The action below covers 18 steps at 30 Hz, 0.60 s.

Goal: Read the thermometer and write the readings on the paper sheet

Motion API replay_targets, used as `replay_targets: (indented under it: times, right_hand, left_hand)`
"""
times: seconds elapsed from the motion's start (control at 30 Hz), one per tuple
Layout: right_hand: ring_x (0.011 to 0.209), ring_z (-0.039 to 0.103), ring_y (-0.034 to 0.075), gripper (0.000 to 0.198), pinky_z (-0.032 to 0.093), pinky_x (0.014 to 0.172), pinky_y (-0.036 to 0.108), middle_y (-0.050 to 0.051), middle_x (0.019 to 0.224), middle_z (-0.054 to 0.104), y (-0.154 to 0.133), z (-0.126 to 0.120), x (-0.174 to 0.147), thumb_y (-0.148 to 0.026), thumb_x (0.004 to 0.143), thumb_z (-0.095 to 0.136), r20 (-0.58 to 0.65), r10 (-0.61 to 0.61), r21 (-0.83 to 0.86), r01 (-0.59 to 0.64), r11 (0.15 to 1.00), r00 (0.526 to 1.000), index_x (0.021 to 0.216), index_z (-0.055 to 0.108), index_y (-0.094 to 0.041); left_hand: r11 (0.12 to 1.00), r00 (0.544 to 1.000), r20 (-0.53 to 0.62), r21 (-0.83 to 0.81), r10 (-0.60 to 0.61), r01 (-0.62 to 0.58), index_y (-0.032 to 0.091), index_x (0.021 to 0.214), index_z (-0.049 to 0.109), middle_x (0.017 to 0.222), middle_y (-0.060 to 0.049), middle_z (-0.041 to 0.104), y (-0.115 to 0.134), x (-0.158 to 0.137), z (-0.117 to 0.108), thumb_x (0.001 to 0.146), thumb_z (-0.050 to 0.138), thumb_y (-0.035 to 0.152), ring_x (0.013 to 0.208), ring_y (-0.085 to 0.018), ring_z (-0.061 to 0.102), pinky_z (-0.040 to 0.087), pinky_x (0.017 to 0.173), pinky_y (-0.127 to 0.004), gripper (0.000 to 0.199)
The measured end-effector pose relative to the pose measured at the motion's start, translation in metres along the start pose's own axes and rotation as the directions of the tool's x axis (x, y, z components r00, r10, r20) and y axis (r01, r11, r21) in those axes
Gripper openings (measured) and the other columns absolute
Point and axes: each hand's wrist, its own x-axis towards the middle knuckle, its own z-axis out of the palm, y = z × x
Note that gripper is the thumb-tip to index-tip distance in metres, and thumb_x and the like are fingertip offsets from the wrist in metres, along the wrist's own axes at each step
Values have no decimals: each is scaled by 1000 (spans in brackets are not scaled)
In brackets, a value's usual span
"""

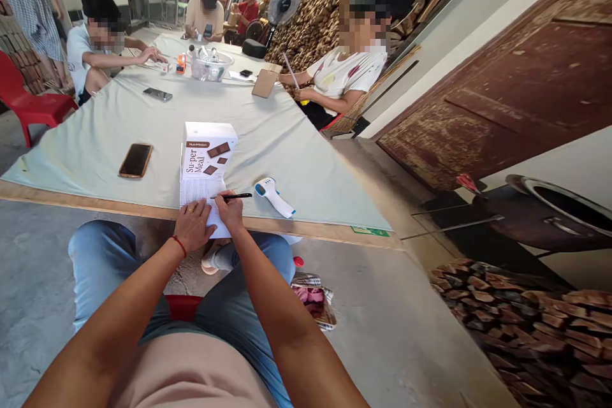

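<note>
My right hand (230, 211) is closed around a black pen (238, 196), held over a white sheet of paper (220, 228) at the table's front edge. Flat on the left part of that sheet lies my left hand (194, 224), its fingers stretched out. Just beyond the hands stands a white box (209, 150) printed "Super Meal" with brown chocolate pieces. Printed text shows on the paper below the box; whether the two are joined I cannot tell. To the right of my right hand rests a white and blue infrared thermometer (275, 197).
A phone (136, 160) lies to the left on the cloth-covered table (268, 134). Farther back are another phone (157, 94), a clear basket (210, 67) and a brown board (264, 83). Several people sit around the table. A red chair (33, 95) stands at left.
</note>
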Motion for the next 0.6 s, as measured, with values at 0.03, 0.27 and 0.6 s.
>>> replay_targets:
  times: [0.03, 0.27, 0.6]
  right_hand:
    - [69, 60, 20, 13, 51, 74, 32, -1, 66, 64, 1, 1, -1, -37, 71, 51, 4, -2, -3, 2, 1000, 1000, 69, 55, -25]
    - [88, 63, 22, 25, 52, 86, 35, 6, 89, 69, 6, -12, 6, -28, 89, 43, -34, -241, -119, 236, 964, 970, 94, 66, -21]
    - [125, 51, 31, 50, 39, 105, 43, 19, 137, 62, -28, -61, 58, -11, 97, 44, 485, -105, -747, 474, 466, 868, 143, 59, -18]
  left_hand:
    - [1000, 1000, 5, -2, -2, 2, 13, 144, 55, 158, -16, 49, 0, 0, 0, 97, 56, 45, 137, -35, 51, 38, 113, -49, 57]
    - [1000, 999, -30, -18, 12, -13, 13, 143, 56, 156, -16, 51, -5, 0, 5, 96, 57, 44, 136, -35, 51, 40, 111, -49, 56]
    - [964, 991, -89, -237, 101, -119, 18, 132, 63, 149, -16, 58, -38, 13, 9, 95, 58, 47, 135, -34, 54, 42, 114, -53, 47]
